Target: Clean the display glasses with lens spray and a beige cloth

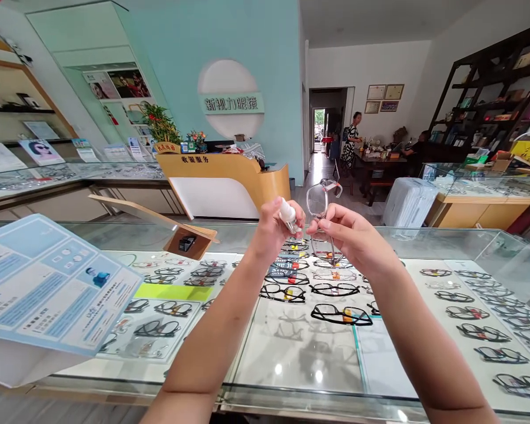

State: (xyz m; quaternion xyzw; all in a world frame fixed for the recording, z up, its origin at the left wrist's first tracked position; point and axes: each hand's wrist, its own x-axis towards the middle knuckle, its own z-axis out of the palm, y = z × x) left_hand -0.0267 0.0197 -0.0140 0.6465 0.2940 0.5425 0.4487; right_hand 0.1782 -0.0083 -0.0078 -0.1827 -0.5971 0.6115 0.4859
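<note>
Above the glass display case, my left hand (pixel 279 227) is closed round a small white spray bottle (pixel 288 212). Just to its right, my right hand (pixel 351 235) pinches a pair of clear-framed glasses (pixel 317 201) near the bridge. The glasses are held upright on end, one lens above the other, and the bottle's top is a short way left of them. Part of the lower lens is behind my fingers. Rows of black-framed glasses (pixel 341 315) lie in the case below.
A glass-topped case (pixel 242 393) spans the front. On it at left are a blue-and-white leaflet display (pixel 48 282) and an open brown box (pixel 181 242). Beyond stand a cashier counter (pixel 221 176) and a wrapped suitcase (pixel 408 203). A person (pixel 351 141) stands far back.
</note>
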